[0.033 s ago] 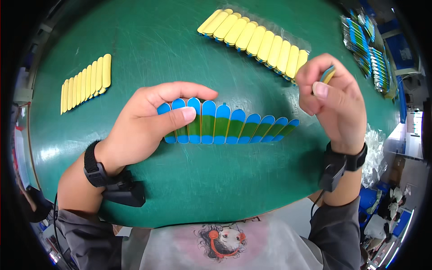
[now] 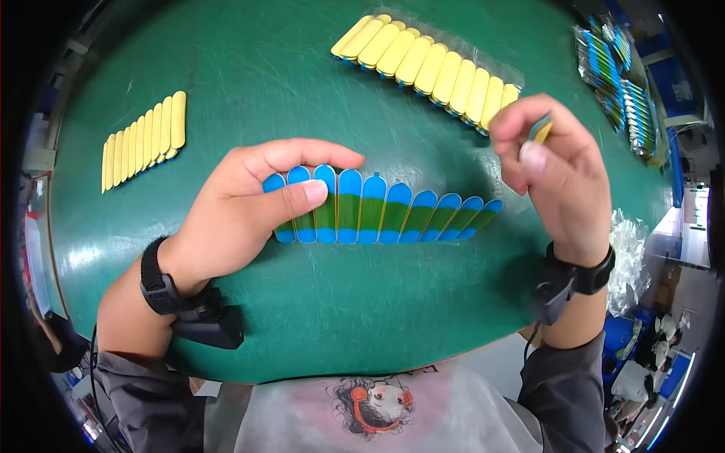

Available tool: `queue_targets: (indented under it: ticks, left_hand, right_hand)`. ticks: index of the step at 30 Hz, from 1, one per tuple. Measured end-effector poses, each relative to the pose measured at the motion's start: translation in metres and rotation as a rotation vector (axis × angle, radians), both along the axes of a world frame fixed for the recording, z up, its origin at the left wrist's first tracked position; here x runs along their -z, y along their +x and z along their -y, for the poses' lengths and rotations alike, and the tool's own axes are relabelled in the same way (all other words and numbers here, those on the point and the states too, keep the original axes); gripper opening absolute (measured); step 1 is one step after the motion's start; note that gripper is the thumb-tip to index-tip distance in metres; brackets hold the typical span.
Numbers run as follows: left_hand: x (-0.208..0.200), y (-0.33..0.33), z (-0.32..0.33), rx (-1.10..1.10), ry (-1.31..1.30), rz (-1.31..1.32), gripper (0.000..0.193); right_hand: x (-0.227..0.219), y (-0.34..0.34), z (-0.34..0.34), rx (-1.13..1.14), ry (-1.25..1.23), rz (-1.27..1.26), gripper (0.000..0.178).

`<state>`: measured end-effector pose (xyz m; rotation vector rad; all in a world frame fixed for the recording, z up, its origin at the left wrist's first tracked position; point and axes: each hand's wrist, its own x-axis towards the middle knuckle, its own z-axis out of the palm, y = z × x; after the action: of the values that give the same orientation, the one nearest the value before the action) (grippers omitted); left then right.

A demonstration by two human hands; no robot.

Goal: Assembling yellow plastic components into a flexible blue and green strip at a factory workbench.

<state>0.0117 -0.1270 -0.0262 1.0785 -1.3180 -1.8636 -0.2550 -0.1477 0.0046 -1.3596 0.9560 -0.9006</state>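
Observation:
My left hand (image 2: 234, 204) is closed on the left end of a row of flat, round-ended sticks (image 2: 373, 208), thumb on top and index finger along the back edge. Their faces are blue at both ends and green in the middle, and they fan out to the right. To the right of the row, raised above the table, my right hand (image 2: 555, 166) pinches a small stick (image 2: 541, 130) between thumb and fingers. Blue and yellow show on it; the fingers hide its lower part. Both wrists wear black straps with small dark devices.
Stacked yellow-faced sticks (image 2: 427, 68) lie at the far middle with clear film behind them. A shorter yellow row (image 2: 147, 142) is at the left. Bagged blue-green sticks (image 2: 615, 83) lie far right, and crumpled clear plastic (image 2: 628, 264) sits by the right edge of the green table (image 2: 340, 302).
My right hand has shifted slightly left and down with the small stick in its pinch. My left hand and the row of sticks stay nearly still.

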Motion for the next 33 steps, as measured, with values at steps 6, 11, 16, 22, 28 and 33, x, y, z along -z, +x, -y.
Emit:
queue_targets:
  ticks: [6,11,16,22,28,33]
  left_hand:
    - [-0.003,-0.001,-0.002,-0.073,0.094,-0.053,0.028]
    - [-0.001,-0.004,-0.001,-0.089,0.096,-0.069,0.029]
    - [-0.001,0.000,-0.003,-0.095,0.121,-0.066,0.029]
    - [-0.002,-0.001,-0.001,-0.077,0.198,-0.106,0.026]
    - [-0.003,0.002,0.004,-0.034,0.271,-0.155,0.031]
    - [-0.006,0.002,0.006,0.042,0.321,-0.101,0.035]
  right_hand:
    - [0.007,0.013,-0.008,-0.196,0.062,-0.178,0.016]
    - [0.021,0.017,-0.010,-0.068,-0.093,-0.255,0.004]
    - [0.024,0.019,-0.007,-0.078,-0.086,-0.218,0.004]
    - [0.032,0.020,0.000,-0.065,0.080,-0.078,0.006]
    - [0.029,0.020,0.002,-0.106,0.208,0.014,0.007]
    - [0.023,0.019,0.003,-0.180,0.274,0.069,0.006]
